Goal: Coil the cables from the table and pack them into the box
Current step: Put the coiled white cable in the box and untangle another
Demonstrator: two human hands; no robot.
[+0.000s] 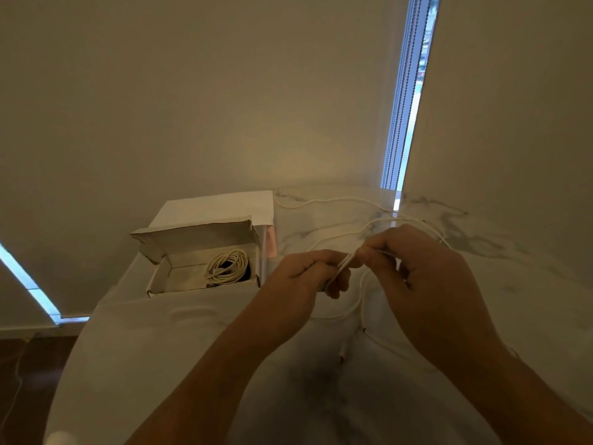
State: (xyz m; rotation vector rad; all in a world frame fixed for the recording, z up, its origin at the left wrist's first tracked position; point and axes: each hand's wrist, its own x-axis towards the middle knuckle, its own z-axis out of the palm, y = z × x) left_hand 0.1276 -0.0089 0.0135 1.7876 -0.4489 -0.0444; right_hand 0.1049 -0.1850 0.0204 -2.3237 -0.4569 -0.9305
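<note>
the loose white cable (pixel 337 200) lies spread over the marble table (pixel 481 268), mostly on the far right part of it. it runs in long soft curves from near the box corner toward the window gap, then comes back to the person's hands. a few strands of it are gathered together between the two hands, side by side. another part of the cable hangs down from the hands and lies in a loop on the table just under them, close to the person.

the left hand (pixel 308 271) has its fingers curled round the gathered strands and grips them from the left. the right hand (pixel 414 261) pinches the same strands at their upper end, thumb and fingers closed on them. the two hands are very near each other, almost touching, above the middle of the table.

to the left of the hands stands the cardboard box (pixel 167 281), open, with its lid flap (pixel 199 236) standing up behind it. inside, on the right side of the box, lies a coiled cable (pixel 228 266), pale cream, already wound in a round bundle. the left part of the box floor shows bare cardboard.

behind the box a white sheet or flat carton (pixel 218 207) leans at the wall. the wall (pixel 192 91) is plain and beige. right of the middle there is a narrow window strip (pixel 409 91) with bead chains hanging along it. at the lower left a dark wooden floor (pixel 32 364) is seen.
</note>
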